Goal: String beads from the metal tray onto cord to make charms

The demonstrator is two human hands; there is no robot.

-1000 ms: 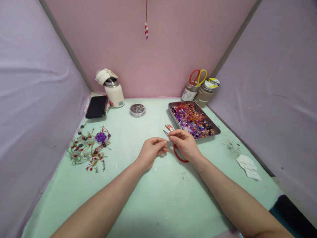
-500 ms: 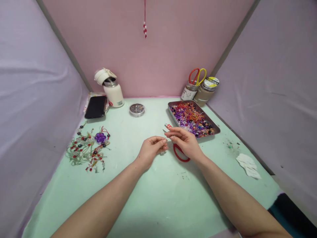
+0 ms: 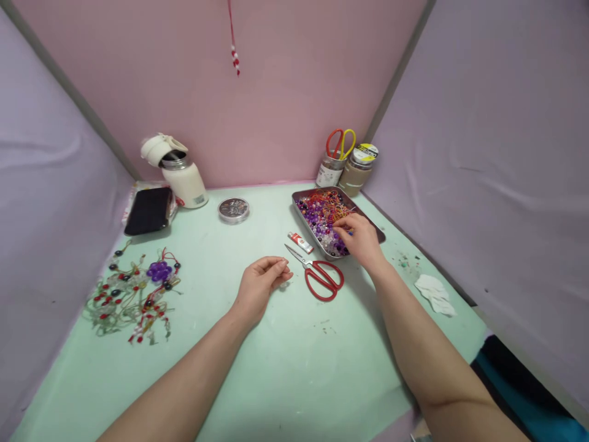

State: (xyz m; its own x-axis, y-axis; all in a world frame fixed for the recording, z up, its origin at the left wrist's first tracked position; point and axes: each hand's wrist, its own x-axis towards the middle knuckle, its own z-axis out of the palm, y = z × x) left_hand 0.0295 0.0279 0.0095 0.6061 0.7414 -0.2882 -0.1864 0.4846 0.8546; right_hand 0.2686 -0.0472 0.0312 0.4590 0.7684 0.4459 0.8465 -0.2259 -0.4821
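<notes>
My left hand (image 3: 262,282) hovers over the middle of the table, thumb and forefinger pinched together. Whatever lies in that pinch is too small to name; something clear shows just under the fingers. Over the right part of a metal tray (image 3: 378,236) is my right hand (image 3: 361,238), its fingertips bunched among the beads (image 3: 322,222). I cannot make out what, if anything, those fingers hold. Red and orange cords (image 3: 332,202) lie among the beads. Between my hands rest red-handled scissors (image 3: 323,279) and a red and white lighter (image 3: 300,242).
Strung bead pieces (image 3: 133,288) are heaped at the left. Behind them are a phone (image 3: 150,210), a white bottle (image 3: 184,184) and a round case (image 3: 234,210). Jars (image 3: 354,175) stand behind the tray. A crumpled tissue (image 3: 435,294) lies right.
My right hand has left my left hand and moved to the bead tray, uncovering the scissors and lighter. My left hand keeps its pinch. The view has shifted to the right.
</notes>
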